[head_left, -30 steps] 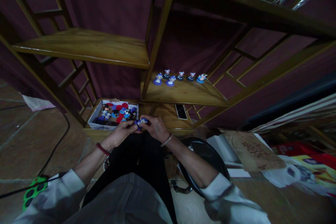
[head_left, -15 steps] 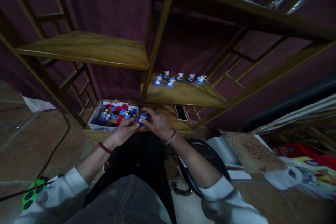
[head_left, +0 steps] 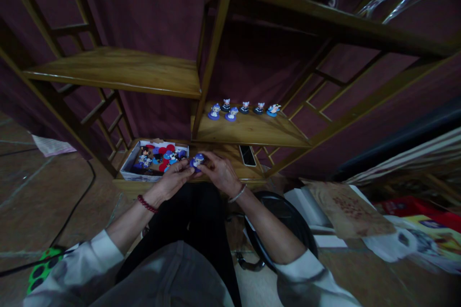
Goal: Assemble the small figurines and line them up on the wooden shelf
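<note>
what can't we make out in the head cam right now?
All head view:
- Purple figurine: parts of it covered by fingers of the left hand and right hand; its facial details too small.
- Pieces in the box: overlapping, lower ones hidden, so no count.
- Black round seat: partly behind the right forearm.
- Paper sheet: print too small.

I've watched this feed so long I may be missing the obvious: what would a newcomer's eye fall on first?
Probably the purple figurine, held between the left hand and the right hand near the middle of the view. Next, perhaps, the six figurines on the shelf beyond the right hand, then the red pieces in the box just beyond the left hand.
</note>
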Motion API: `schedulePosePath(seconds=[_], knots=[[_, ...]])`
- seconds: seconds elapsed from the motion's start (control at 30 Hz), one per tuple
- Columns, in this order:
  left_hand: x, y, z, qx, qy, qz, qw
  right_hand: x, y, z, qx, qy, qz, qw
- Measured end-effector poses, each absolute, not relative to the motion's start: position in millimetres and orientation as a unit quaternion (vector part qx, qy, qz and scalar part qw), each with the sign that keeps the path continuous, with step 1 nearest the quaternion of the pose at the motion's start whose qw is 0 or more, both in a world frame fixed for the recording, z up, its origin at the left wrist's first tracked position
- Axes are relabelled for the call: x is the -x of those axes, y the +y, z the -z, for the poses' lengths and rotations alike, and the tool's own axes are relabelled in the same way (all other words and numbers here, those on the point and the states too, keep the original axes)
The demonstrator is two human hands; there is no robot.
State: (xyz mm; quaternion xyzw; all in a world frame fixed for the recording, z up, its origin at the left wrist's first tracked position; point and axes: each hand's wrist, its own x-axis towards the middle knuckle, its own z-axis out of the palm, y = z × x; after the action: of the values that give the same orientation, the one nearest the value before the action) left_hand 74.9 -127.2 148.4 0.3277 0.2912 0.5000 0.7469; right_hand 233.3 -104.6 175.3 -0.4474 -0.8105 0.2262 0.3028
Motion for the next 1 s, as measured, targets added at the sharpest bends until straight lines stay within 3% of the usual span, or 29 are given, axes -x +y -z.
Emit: schedulePosePath(seconds=[1.0], knots=[[-113,-123,-161,-0.339,0.275,-0.483,0.759,-273,-113,-185,0.478,-0.777,-0.190,0.362]])
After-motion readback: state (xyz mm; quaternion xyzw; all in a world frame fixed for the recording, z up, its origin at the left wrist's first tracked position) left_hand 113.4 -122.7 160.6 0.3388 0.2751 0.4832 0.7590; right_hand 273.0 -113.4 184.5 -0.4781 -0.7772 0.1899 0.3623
